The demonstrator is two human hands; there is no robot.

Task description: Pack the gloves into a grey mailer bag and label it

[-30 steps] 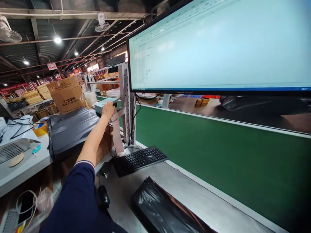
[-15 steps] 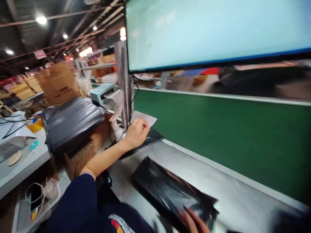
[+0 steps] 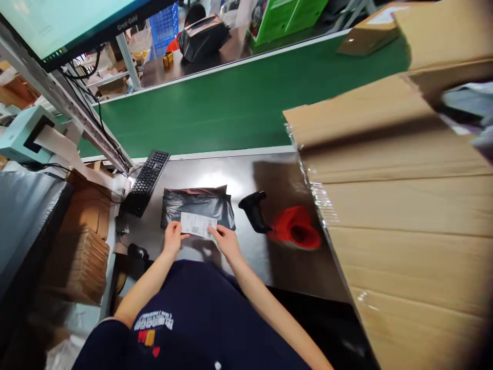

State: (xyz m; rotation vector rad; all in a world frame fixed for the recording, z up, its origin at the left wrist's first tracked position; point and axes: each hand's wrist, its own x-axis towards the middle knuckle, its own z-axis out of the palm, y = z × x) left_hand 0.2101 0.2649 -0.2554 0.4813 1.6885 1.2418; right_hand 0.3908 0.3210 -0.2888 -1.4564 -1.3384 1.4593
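A flat black plastic parcel [image 3: 197, 204] lies on the dark metal worktop [image 3: 246, 169] in front of me. A white printed label [image 3: 197, 224] lies on its near edge. My left hand [image 3: 172, 237] holds the label's left end with fingers pressed on it. My right hand [image 3: 224, 238] presses on the label's right end, fingers laid flat on the parcel's near right corner.
A black keyboard [image 3: 147, 182] lies left of the parcel, a mouse [image 3: 137, 252] nearer me. A black barcode scanner [image 3: 253, 210] and a red object [image 3: 296, 229] sit to the right. Large wrapped cardboard boxes [image 3: 404, 216] fill the right. A label printer [image 3: 23, 134] stands far left; green conveyor belt [image 3: 239, 103] runs behind.
My left hand pulled a label from the printer, carried it over the keyboard, and now it lies on the black parcel with both hands on it. My view swung down and right.
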